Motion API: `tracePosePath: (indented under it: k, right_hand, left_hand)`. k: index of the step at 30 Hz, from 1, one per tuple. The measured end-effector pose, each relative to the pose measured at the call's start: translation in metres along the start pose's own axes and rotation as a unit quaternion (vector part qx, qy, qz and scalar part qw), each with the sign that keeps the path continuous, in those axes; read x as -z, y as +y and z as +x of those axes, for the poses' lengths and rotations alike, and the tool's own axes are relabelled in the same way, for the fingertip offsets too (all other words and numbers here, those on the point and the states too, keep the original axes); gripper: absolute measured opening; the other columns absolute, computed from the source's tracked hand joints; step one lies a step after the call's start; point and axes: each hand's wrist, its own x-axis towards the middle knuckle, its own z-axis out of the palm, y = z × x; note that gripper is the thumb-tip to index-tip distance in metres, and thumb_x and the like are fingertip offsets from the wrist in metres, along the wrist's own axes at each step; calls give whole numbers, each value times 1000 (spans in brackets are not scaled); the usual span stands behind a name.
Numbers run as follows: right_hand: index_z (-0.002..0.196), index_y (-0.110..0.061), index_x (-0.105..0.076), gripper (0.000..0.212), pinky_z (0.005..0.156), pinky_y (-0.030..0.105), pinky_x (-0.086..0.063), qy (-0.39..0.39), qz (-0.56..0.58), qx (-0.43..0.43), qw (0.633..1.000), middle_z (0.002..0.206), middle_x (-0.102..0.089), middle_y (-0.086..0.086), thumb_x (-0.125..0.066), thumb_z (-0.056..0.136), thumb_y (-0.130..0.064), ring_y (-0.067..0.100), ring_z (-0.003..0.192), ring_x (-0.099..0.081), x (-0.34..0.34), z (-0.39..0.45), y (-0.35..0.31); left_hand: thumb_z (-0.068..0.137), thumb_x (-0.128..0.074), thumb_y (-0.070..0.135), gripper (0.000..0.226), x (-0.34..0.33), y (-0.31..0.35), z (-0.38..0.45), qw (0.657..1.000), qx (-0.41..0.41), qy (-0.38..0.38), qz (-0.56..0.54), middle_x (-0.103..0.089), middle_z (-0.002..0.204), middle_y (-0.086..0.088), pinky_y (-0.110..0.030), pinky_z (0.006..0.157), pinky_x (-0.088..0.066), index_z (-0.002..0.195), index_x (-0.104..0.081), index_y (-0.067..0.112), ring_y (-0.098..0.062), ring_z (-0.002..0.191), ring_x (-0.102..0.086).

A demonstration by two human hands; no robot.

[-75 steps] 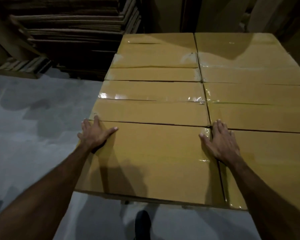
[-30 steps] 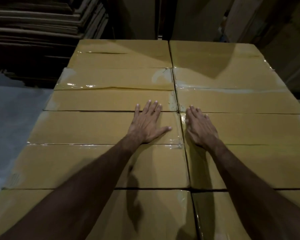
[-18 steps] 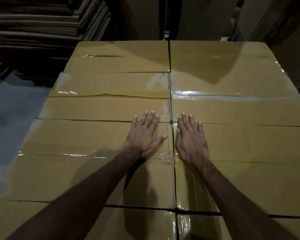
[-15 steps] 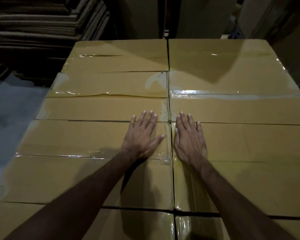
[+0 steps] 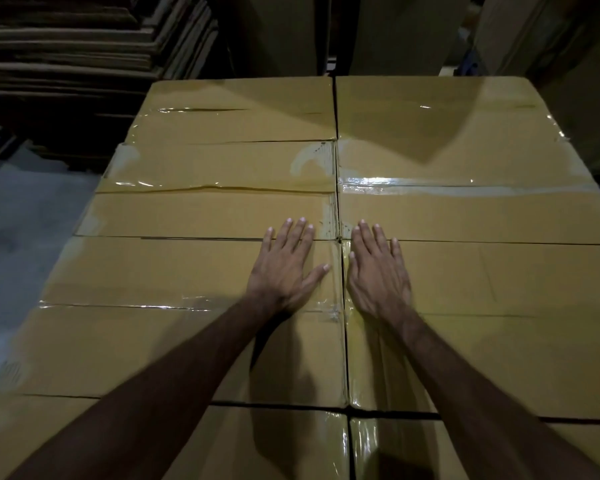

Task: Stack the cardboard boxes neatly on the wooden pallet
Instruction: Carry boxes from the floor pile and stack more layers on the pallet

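- The left hand [image 5: 284,268] lies flat, fingers straight and spread, at frame centre on a left-column cardboard box [image 5: 174,271], holding nothing.
- The right hand [image 5: 378,271] lies flat just beside it on the neighbouring right-column box [image 5: 499,278]; a dark seam runs between the two hands.
- The taped cardboard boxes [image 5: 430,140] fill most of the frame in two tight columns.
- Flattened cardboard stacks [image 5: 84,64] sit upper left, grey floor [image 5: 21,220] at left.
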Motion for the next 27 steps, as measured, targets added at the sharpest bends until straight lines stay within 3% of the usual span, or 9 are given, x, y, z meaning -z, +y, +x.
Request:
tracePosePath:
  k: [4, 9, 15, 21, 27]
  right_hand:
    - [167, -18, -1, 66, 130, 45, 4, -35, 16, 39, 999, 175, 10, 2, -4, 109, -49, 21, 161, 7, 16, -14, 7]
    - [167, -17, -18, 63, 131, 46, -11, 1, 58, -10, 998, 175, -7, 0, -15, 111, -46, 21, 162, -8, 15, -116, -4]
    - [167, -23, -7, 61, 131, 48, -7, -33, 29, -15, 999, 175, 6, -4, -12, 112, -48, 16, 162, 9, -14, -260, -26]
    - [168, -21, -4, 60, 131, 53, -6, -27, -14, -34, 999, 175, 10, 0, -9, 112, -43, 21, 161, 12, -24, -270, -38]
    - [168, -19, -15, 62, 130, 54, -11, -2, -10, -46, 999, 176, -3, -1, -10, 111, -42, 21, 162, 4, -28, -269, -43]
  left_hand:
    - [99, -4, 79, 89, 11, 7, -16, 999, -6, -44, -18, 22, 173, -5, -56, 130, 2, 167, 13, 23, -24, 160, 21]
    - [101, -12, 76, 88, 1, 46, -124, 995, 1, -35, -98, 9, 176, -4, -54, 130, 0, 169, -2, 21, -25, 162, 14]
    - [111, -17, 59, 71, -13, 101, -254, 996, -18, -22, -79, 6, 177, -5, -56, 130, -4, 169, -5, 19, -25, 162, 12]
    - [113, -15, 51, 66, -16, 110, -256, 999, 0, -32, -40, 6, 177, -7, -57, 129, -7, 169, -3, 18, -26, 163, 10]
    - [113, -14, 47, 64, -22, 115, -253, 1000, 9, -17, -21, 1, 177, -8, -56, 129, -7, 169, -7, 17, -27, 163, 5]
